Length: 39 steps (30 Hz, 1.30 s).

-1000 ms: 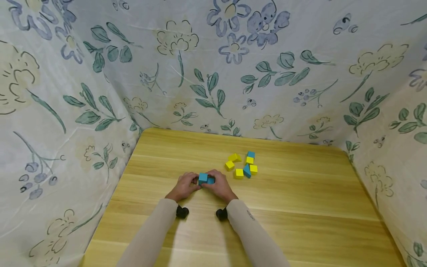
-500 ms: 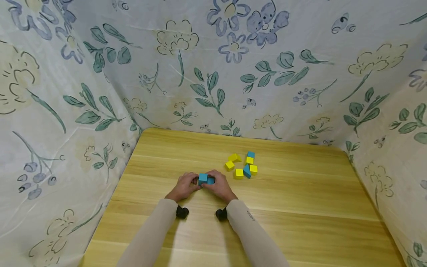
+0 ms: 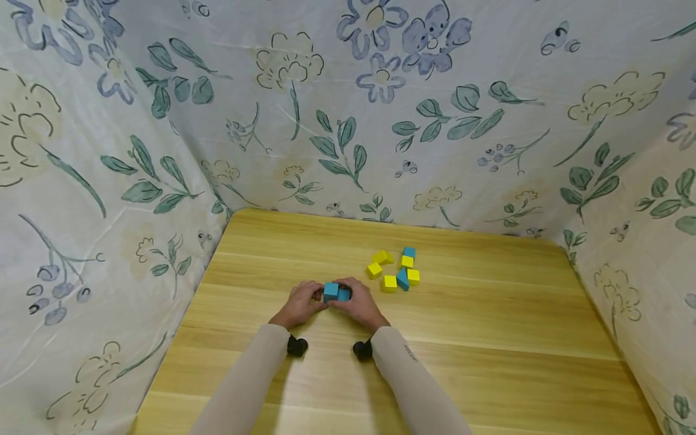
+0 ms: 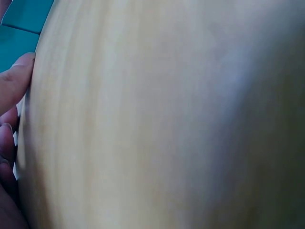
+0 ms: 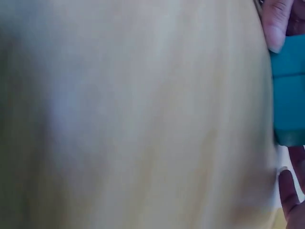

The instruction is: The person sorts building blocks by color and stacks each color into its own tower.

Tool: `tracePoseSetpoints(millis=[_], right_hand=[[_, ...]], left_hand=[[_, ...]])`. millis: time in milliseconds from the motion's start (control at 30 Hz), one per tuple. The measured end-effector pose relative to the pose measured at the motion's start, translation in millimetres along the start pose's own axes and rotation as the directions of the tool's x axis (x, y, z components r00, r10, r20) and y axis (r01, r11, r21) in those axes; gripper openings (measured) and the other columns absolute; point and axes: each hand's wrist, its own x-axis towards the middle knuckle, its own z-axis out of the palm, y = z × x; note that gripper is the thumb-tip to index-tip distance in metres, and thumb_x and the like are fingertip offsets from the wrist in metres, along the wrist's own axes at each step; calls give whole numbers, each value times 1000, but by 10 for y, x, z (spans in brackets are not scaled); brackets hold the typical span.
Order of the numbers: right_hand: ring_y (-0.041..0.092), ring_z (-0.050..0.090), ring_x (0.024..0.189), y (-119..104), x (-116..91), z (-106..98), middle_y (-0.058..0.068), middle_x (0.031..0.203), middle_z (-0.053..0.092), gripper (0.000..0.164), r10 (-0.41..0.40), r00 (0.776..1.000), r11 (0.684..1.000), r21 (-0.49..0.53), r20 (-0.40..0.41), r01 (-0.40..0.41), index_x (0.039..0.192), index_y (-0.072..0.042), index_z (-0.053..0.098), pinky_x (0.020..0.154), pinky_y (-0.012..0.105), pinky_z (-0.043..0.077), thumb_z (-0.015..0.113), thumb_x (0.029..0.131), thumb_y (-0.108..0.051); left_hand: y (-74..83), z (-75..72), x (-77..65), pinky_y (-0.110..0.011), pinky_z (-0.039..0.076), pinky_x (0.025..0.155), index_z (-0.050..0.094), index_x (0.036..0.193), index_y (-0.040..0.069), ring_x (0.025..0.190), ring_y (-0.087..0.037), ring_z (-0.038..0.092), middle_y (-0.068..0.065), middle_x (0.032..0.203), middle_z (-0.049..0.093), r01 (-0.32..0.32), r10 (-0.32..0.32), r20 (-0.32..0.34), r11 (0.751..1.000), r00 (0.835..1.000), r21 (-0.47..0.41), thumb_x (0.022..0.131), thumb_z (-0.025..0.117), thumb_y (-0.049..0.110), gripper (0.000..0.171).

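Note:
At the near middle of the table, my left hand [image 3: 301, 302] and right hand [image 3: 359, 304] hold small blue toy blocks from both sides. The left thumb and fingers pinch a blue cube [image 3: 330, 290]. Close against its right side is a lower blue block [image 3: 344, 294], with the right hand curled round it; part of it is hidden. In the left wrist view, a thumb touches the edge of the blue blocks [image 4: 18, 45], with several curled fingers below. A seam between two blue pieces [image 5: 290, 102] shows in the right wrist view.
Yellow cubes [image 3: 389, 283], a yellow wedge-like block [image 3: 383, 257], a blue triangular block [image 3: 402, 278] and a blue block [image 3: 409, 252] lie right of and beyond the hands. A floral cloth [image 3: 348, 109] surrounds the wooden table [image 3: 516, 314] at back and sides.
Almost nothing differs. The right hand and wrist have shifted very slightly; both hands keep their hold on the blue blocks.

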Motion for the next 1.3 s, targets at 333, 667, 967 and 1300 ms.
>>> tracePoseSetpoints(millis=[333,667,967,1300], right_hand=[[36,43,127,-70,-130,-276,16,134,50,64,32,999,998,43,43,-34,141,-8,45,104,55,34,73,84,-10],[37,44,122,-21,-248,-725,18,131,51,48,108,973,991,96,-203,-90,134,-3,51,102,54,34,66,93,-21],[39,40,124,148,-194,-1009,19,135,45,47,197,906,979,26,-374,-202,135,-2,50,106,56,27,61,96,-26],[39,41,117,431,18,-1140,22,128,47,56,300,787,930,-18,-540,-367,135,1,47,100,56,19,62,94,-35]], left_hand=[[-7,-25,11,-41,31,84,63,115,6,87,-16,46,5,85,52,22,-22,0,1000,1000,-9,87,73,19,33],[-41,-9,27,-40,29,82,61,110,5,89,-19,44,4,84,50,2,-2,23,1000,1000,-3,89,71,19,27],[-57,-6,45,-39,28,80,62,111,6,87,-18,43,5,83,49,6,-6,24,1000,1000,-9,88,71,20,28],[-93,3,64,-39,27,80,62,110,6,87,-17,43,4,83,48,4,-4,21,1000,1000,-8,88,72,20,27]])
